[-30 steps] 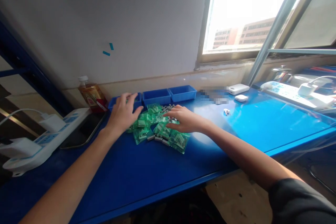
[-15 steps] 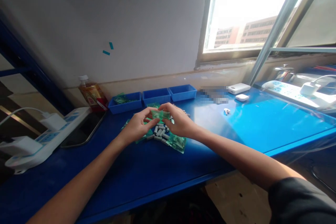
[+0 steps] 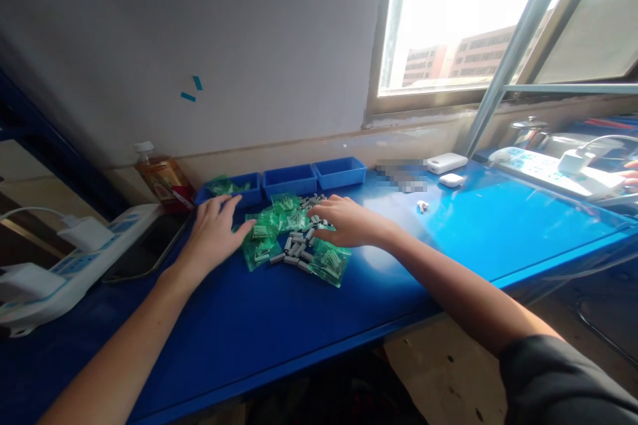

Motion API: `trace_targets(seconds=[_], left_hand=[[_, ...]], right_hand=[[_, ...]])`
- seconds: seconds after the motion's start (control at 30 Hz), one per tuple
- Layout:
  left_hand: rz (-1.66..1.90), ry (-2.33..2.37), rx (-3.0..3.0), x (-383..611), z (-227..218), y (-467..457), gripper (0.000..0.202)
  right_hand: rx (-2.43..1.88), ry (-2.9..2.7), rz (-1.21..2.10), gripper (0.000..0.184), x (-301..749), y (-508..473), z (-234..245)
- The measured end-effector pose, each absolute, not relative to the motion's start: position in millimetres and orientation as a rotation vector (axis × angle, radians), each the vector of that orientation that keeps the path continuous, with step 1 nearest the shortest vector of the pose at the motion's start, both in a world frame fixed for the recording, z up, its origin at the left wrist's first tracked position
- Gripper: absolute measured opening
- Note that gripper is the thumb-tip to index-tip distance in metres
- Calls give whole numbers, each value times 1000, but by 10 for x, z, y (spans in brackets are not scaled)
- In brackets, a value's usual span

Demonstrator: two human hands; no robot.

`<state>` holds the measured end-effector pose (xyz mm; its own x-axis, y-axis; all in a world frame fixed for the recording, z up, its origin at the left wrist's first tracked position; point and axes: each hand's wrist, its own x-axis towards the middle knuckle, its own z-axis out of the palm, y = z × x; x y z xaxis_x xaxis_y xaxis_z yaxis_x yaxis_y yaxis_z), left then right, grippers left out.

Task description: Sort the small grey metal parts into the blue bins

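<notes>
My left hand (image 3: 213, 234) is open, fingers spread, in front of the left blue bin (image 3: 252, 197) and left of the green bags. Several small green plastic bags (image 3: 260, 232) with light, slim pieces inside lie on the blue table. Among them is a loose pile of short grey metallic pieces (image 3: 295, 249). Reaching over the right side of this pile, my right hand (image 3: 345, 220) has its thumb and fingers apart, and nothing shows in it. Its fingertips are close to the pieces; contact cannot be made out. Another green bag (image 3: 329, 264) lies just below that hand.
More green bags (image 3: 224, 184) lie in the left bin, beside the middle bin (image 3: 290, 182) and right bin (image 3: 339, 174). A bottle (image 3: 162, 176), a power strip (image 3: 84, 265) and a dark phone-like slab (image 3: 144, 255) stand left. White devices (image 3: 447, 163) and another person's hand (image 3: 632, 174) are right.
Both hands held a green bag between them; they have let it go and parted. My left hand moved left toward the left bin, my right stayed over the pile. The view shifted slightly.
</notes>
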<state>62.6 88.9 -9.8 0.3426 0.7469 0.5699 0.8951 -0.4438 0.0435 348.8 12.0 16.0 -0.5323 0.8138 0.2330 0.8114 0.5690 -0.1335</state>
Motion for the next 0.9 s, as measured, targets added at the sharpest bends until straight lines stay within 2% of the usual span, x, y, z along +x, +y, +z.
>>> trace_targets(seconds=[0.23,0.47,0.6,0.73,0.8,0.9], left_hand=[[-772,-1240,-2726,1027,-179,528,35],[-876,-1190,-2837,1144,-170,410,29],[-1143,-1475,-2932,1199,-65,315,38],[-1750,-1971,-3141,1316,15,148,53],[-1955,-2015,-3238,1362,66,114,51],[-1959,-1878,-3096,1305,228,264,51]], right_hand=[[-1728,-2565,140,37,3540,134,162],[-1554,-2453,208,34,3409,184,76],[-1162,-2180,40,18,3362,172,97],[-843,-2118,-239,17,3253,53,110],[-764,-2145,-341,19,3171,-12,97],[-786,-2175,-367,14,3100,-76,108]])
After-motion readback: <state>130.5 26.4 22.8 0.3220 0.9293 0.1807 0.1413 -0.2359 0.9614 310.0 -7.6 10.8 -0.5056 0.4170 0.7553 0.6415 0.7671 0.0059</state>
